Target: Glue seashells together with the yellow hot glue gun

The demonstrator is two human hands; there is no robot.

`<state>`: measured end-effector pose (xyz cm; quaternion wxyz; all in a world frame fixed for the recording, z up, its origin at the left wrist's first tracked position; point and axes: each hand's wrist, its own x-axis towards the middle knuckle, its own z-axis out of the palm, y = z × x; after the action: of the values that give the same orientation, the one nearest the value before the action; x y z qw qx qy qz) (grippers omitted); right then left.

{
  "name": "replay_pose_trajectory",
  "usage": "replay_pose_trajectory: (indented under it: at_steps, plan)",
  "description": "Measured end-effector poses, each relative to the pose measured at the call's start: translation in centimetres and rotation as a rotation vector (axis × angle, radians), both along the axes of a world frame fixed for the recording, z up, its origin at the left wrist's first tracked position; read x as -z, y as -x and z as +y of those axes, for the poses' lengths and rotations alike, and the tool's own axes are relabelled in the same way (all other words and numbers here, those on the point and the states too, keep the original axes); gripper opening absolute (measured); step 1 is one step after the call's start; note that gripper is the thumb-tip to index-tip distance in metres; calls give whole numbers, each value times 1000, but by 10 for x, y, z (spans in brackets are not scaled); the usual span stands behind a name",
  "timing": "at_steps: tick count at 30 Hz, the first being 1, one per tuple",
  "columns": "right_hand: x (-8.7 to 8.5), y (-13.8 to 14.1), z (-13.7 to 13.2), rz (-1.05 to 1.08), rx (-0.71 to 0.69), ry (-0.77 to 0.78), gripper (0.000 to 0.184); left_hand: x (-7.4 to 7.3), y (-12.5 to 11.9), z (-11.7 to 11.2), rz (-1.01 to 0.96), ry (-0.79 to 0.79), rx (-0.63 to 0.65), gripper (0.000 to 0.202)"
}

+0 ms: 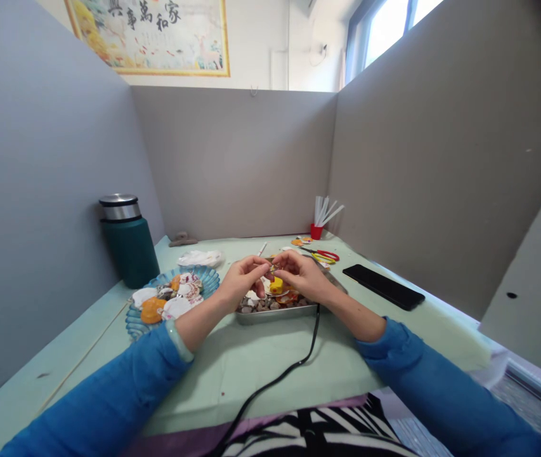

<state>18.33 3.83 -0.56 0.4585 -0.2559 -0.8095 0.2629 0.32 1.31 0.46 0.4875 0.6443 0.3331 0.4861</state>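
My left hand [246, 276] and my right hand [300, 273] meet above a shallow metal tray [274, 315]. Fingers of both hands pinch a tiny item [271, 269] between them, too small to name. Inside the tray lie brown pebbles [270, 305], an orange piece and a yellow block-like piece [276, 285]. Left of my hands stands a blue scalloped plate [133, 322], holding white and orange shells [153, 310]. The hands cover part of the tray's far side.
A green bottle [130, 251] stands at the left wall. Red-and-yellow-handled scissors [325, 256], a black phone [384, 287] and a red cup [316, 232] with white sticks are on the right. A black cable [277, 379] runs from the tray toward me. Grey partitions enclose the table.
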Motion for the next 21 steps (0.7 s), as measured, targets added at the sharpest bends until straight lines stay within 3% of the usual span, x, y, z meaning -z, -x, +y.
replay_pose_trajectory:
  at_steps: [21]
  plan:
    - [-3,0,-2,-30,6,-56,15,1,0,2,-35,25,-44,34]
